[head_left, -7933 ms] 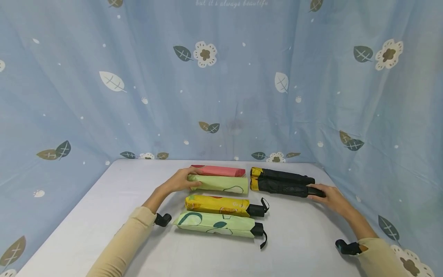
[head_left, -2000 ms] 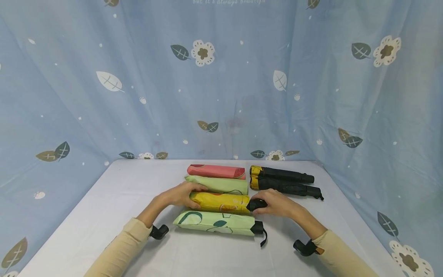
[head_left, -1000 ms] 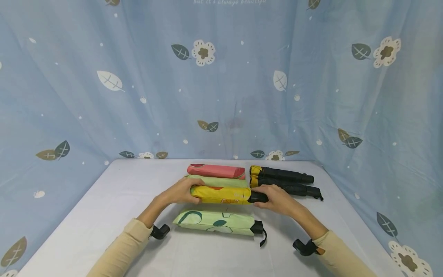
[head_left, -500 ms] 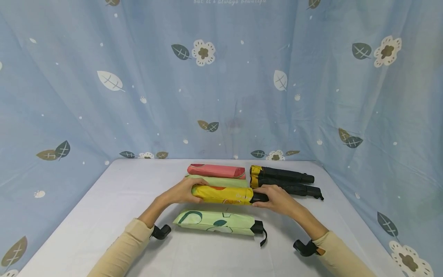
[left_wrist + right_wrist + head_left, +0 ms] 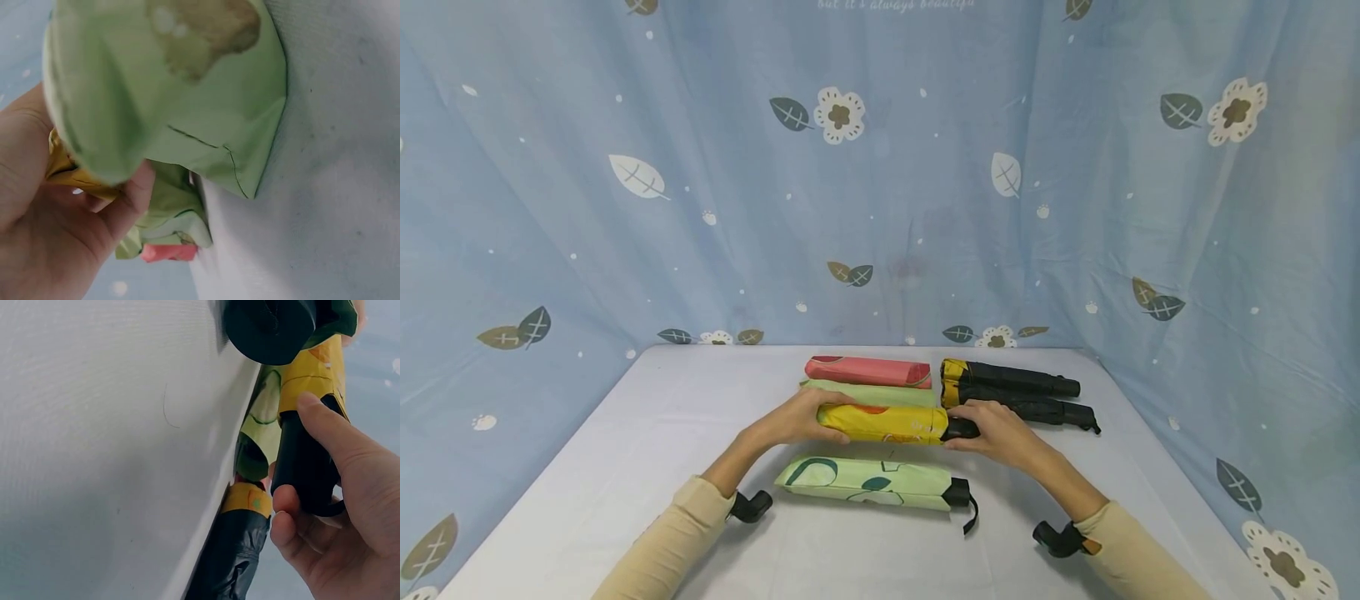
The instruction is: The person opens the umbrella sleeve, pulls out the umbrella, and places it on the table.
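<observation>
Both hands hold a folded yellow umbrella [image 5: 883,423] level, a little above the white table. My left hand [image 5: 801,417] grips its sleeve-covered left end. Around the black handle [image 5: 300,462] at the other end curl the fingers and thumb of my right hand [image 5: 996,432]. In front of it lies a light green umbrella [image 5: 865,483] with dark green shapes and a black handle, touched by neither hand. Just behind the yellow one, a plain green umbrella [image 5: 880,393] is partly hidden. A pink umbrella [image 5: 868,371] rests at the back of that row.
Right of the row lie two black umbrellas with yellow ends, a rear one [image 5: 1022,377] and a front one [image 5: 1030,407], the latter close behind my right hand. A blue patterned curtain [image 5: 880,208] surrounds the white table [image 5: 700,375] at the back and sides.
Earlier my hands were on the plain green and front black umbrellas. They then moved to the yellow umbrella and lifted it slightly off the table, back toward the green one. Lately it barely moves.
</observation>
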A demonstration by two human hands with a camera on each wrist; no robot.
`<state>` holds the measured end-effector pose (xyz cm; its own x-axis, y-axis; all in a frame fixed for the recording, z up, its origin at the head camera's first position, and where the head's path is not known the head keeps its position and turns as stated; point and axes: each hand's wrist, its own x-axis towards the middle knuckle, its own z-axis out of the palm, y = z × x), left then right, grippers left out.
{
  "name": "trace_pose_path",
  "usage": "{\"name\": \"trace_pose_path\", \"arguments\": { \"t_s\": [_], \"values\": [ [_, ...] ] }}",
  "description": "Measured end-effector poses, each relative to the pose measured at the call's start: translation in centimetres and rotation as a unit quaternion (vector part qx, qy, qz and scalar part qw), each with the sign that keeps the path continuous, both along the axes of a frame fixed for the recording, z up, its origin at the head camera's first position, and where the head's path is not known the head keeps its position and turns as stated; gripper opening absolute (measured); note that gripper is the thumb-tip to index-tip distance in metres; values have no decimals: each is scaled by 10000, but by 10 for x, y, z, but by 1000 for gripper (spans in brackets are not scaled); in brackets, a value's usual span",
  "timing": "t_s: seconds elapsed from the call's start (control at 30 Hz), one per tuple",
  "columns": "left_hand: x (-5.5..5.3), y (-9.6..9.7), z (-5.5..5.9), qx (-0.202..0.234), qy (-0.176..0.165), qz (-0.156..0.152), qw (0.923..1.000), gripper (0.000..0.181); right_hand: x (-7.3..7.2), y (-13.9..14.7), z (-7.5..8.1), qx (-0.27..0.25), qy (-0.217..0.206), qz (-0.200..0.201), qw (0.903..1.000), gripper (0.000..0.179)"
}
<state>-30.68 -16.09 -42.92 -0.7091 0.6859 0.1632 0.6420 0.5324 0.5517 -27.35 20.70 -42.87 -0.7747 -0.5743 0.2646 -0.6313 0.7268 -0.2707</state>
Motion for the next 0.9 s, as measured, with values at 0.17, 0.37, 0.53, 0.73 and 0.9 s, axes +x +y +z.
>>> {"name": "trace_pose_path", "arguments": {
  "t_s": [0.17,0.37,0.53,0.73,0.9],
  "values": [
    [1,0,1,-63,14,31,10000,59,0,0,2,-33,54,37,10000,53],
    [3,-2,3,-80,238,-34,9997,59,0,2,5,-43,33,177,9998,55],
    [3,-2,2,-76,254,-35,9996,58,0,3,6,-21,-44,199,9998,57],
    [3,-2,1,-82,241,-19,9997,59,-2,5,6,-30,-42,233,9997,56],
    [3,-3,-1,-14,240,-68,9997,59,-2,8,4,-86,-3,367,9993,55]
  ]
}}
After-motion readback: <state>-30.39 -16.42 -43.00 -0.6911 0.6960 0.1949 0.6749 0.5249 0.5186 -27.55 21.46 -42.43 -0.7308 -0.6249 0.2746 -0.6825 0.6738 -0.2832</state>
